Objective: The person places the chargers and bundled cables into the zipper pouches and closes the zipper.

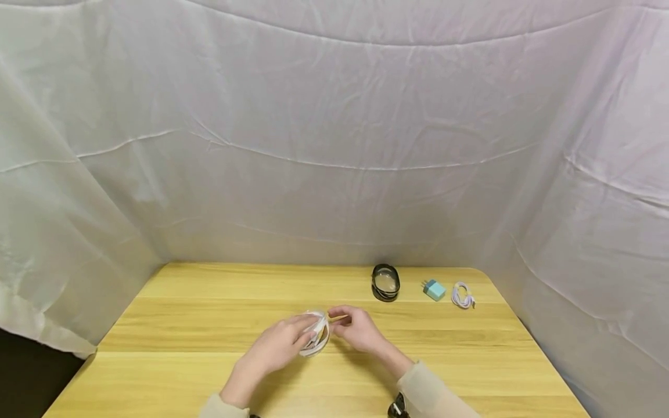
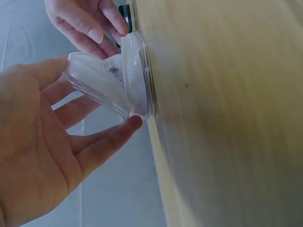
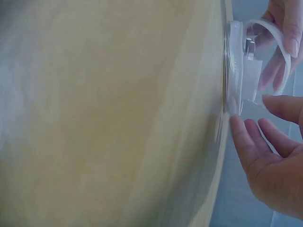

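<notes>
My left hand (image 1: 279,346) holds a clear round plastic case (image 1: 315,333) with its hinged lid (image 2: 97,87) raised, fingers curled round the rim. My right hand (image 1: 358,328), at 3 o'clock from the case, touches it with bent fingertips; I cannot tell whether it pinches. The case rests mid-desk (image 1: 209,325). Toward 1 o'clock lie a black round case (image 1: 385,283), a blue charger (image 1: 434,289) and a coiled white cable (image 1: 462,295).
</notes>
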The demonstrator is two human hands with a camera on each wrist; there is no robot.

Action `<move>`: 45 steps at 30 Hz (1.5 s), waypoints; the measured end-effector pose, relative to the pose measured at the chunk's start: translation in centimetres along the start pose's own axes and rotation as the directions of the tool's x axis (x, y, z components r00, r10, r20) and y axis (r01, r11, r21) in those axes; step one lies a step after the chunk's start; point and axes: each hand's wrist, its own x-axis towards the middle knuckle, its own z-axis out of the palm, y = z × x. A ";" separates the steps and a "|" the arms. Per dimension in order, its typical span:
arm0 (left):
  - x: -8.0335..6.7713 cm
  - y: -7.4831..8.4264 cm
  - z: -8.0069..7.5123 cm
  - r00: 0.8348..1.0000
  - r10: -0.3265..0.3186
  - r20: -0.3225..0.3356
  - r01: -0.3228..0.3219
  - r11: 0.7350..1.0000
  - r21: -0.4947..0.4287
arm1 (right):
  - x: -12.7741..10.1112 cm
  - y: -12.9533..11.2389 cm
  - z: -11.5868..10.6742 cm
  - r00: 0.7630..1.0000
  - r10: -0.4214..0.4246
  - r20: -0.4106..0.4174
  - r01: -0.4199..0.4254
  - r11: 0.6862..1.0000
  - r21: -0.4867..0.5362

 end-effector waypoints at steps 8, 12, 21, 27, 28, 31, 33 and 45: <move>-0.3 0.3 0.1 0.998 -0.036 0.057 0.035 0.999 0.019 | 0.4 -0.4 0.0 0.998 0.057 0.002 -0.057 0.998 0.014; -0.3 0.3 0.2 0.996 -0.044 0.073 0.042 0.999 0.026 | 0.8 -0.6 0.2 0.997 0.072 0.023 -0.072 0.997 0.001; -0.3 0.6 0.5 0.996 -0.052 0.078 0.048 0.997 0.056 | 1.9 -0.5 1.0 0.990 0.136 0.026 -0.138 0.985 0.100; -0.4 0.6 0.2 0.996 -0.037 0.085 0.033 0.998 0.044 | 2.1 -0.7 0.9 0.992 0.118 0.034 -0.120 0.989 0.084; -0.4 0.6 0.1 0.995 -0.030 0.090 0.027 0.999 0.037 | 2.0 -0.8 0.9 0.992 0.117 0.037 -0.119 0.990 0.074; -0.3 0.3 -0.1 0.995 0.002 0.100 -0.003 1.000 0.012 | 1.6 -0.9 0.7 0.990 0.132 0.049 -0.134 0.990 0.050; -0.2 0.1 -0.1 0.994 0.025 0.107 -0.023 1.000 -0.012 | 1.3 -1.0 0.6 0.990 0.131 0.055 -0.134 0.990 0.037; -0.4 -0.1 -0.7 0.985 0.100 0.142 -0.083 0.989 -0.124 | -1.4 -1.2 0.5 0.990 0.135 0.048 -0.137 0.990 0.040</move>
